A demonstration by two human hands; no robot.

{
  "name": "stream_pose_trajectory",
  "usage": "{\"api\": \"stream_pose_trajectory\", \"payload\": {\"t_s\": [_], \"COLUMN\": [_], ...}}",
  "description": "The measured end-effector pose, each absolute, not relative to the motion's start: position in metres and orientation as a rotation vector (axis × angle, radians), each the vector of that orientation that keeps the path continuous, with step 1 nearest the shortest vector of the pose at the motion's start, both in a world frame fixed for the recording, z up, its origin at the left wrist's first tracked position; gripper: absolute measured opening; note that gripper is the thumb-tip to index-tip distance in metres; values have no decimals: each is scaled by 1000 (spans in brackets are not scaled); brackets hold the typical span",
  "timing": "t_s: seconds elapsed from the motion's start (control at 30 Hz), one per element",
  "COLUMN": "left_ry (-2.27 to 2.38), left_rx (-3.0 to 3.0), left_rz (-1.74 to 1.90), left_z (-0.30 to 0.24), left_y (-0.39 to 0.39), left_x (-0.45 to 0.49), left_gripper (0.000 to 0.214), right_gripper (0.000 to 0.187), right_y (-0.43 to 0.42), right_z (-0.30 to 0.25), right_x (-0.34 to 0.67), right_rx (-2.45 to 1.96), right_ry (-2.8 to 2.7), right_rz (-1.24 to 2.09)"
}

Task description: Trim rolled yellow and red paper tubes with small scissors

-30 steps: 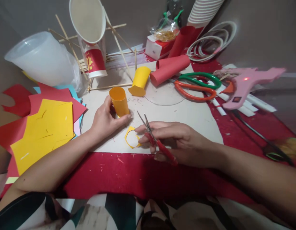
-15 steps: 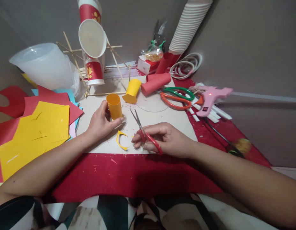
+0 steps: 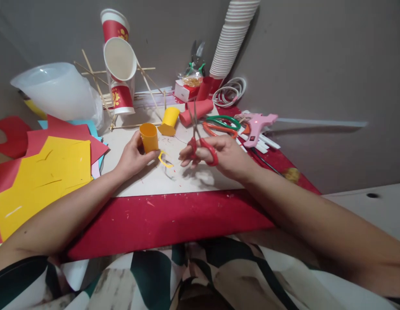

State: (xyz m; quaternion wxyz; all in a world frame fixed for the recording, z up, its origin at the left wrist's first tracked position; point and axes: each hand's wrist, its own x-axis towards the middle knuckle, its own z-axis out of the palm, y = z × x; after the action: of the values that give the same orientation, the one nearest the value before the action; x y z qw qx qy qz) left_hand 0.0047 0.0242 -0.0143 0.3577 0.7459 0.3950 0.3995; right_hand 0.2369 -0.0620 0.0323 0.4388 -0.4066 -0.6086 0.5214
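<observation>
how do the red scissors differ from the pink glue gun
The red scissors are held up in the right hand; the glue gun lies by the white sticks, with no hand on it. The red scissors have red handles and bare metal blades, while the glue gun's body is pink. A dark cord runs from the glue gun; the red scissors have none.

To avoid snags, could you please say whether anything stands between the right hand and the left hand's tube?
Yes: a yellow scrap shows between the right hand and the tube, near the left hand.
</observation>
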Motion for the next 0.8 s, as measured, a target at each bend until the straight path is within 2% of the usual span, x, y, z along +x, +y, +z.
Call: {"api": "stream_pose_trajectory", "payload": {"t_s": [0.17, 0.37, 0.43, 0.5, 0.7, 0.8], "left_ry": [1037, 1196, 1179, 1184, 1232, 1253], "left_rx": [1830, 1894, 1906, 1929, 2000, 2005], "left_rz": [1093, 1111, 1123, 1119, 1104, 1110], "left_z": [-13, -7, -5, -3, 4, 4], "left_y": [26, 26, 26, 26, 22, 22], "left_x": [5, 8, 9, 12, 17, 18], "left_gripper": [40, 41, 38, 38, 31, 33], "right_gripper": [33, 39, 37, 21, 15, 15], "right_y": [-87, -161, -192, -222, -308, -342], "right_z": [71, 91, 79, 62, -4, -51], "right_x": [235, 249, 257, 267, 294, 307], "right_rx": [-957, -1122, -1205, -1218, -1532, -1883], "right_ry": [-1534, -1525, -1526, -1638, -1676, -1397], "right_rz": [1124, 1061, 1046, 962, 588, 783]}}
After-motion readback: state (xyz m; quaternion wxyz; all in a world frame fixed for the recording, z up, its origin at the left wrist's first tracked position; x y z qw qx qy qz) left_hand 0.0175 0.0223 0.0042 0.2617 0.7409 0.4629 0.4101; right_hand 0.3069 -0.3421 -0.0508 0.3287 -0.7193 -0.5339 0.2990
